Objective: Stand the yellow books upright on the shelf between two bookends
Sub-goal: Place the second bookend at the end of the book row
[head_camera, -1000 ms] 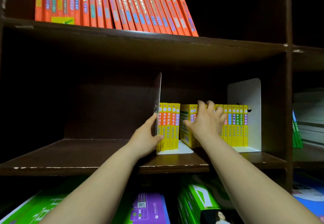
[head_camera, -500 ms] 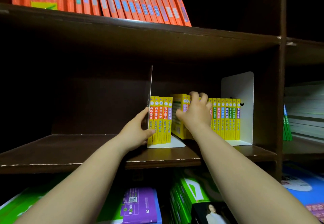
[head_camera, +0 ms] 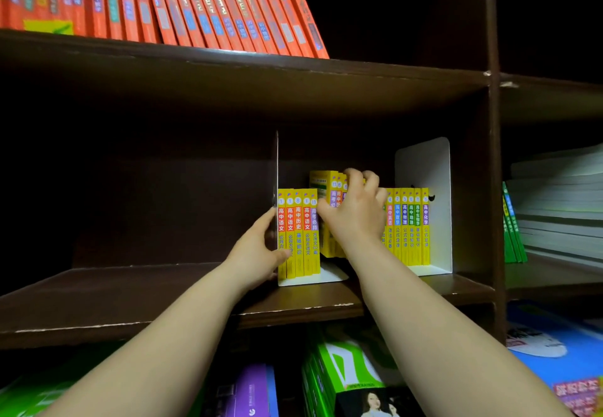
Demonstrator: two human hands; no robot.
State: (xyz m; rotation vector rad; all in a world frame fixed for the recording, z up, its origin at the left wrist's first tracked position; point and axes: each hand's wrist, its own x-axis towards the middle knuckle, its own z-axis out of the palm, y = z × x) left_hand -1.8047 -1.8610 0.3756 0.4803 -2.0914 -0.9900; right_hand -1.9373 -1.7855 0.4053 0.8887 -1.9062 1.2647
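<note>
Several yellow books [head_camera: 298, 234] stand upright against the left white bookend [head_camera: 276, 168] on the middle shelf [head_camera: 130, 289]. Another row of yellow books [head_camera: 409, 227] stands against the right white bookend [head_camera: 424, 168]. In the gap between the two rows, my right hand [head_camera: 355, 211] grips a small stack of yellow books [head_camera: 331, 188], raised a little above the others. My left hand [head_camera: 257, 247] presses against the outer side of the left bookend, thumb on the first book's spine.
Orange books [head_camera: 195, 8] lean in a row on the upper shelf. Green and purple books [head_camera: 342, 374] lie on the shelf below. A dark upright panel [head_camera: 492, 188] stands right of the bookends, with white and green books [head_camera: 554, 207] beyond it.
My right hand has lifted the middle stack of yellow books higher than the rows beside it. The left hand stays at the left bookend. The view has shifted slightly.
</note>
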